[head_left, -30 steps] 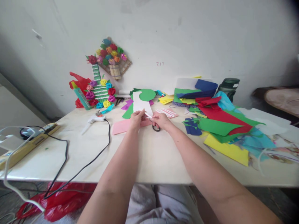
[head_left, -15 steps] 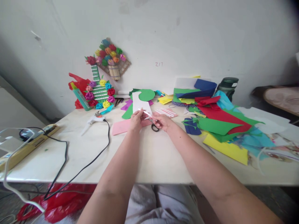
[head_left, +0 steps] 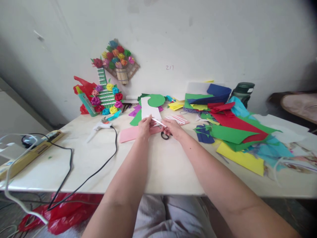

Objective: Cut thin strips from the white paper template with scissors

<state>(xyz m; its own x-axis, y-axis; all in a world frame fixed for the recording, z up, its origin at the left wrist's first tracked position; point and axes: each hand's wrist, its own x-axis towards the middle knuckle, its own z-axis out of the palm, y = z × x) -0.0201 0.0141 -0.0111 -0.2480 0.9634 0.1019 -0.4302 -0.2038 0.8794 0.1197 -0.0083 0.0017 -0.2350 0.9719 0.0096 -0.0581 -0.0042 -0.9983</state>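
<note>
White strip (head_left: 159, 122), bridging left grip (head_left: 146, 126) and right grip (head_left: 173, 128)

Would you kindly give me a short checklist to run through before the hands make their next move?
1. White strip held by both hands: ok, it spans from the left hand to the right hand.
2. Glue gun apart from the hands: ok, lying to their left.
3. Glue gun hot: cannot tell.
4. Other strips in sight: ok, on pink paper beyond the right hand.
5. Black loop handle free of the right hand: cannot tell, partly hidden.
</note>
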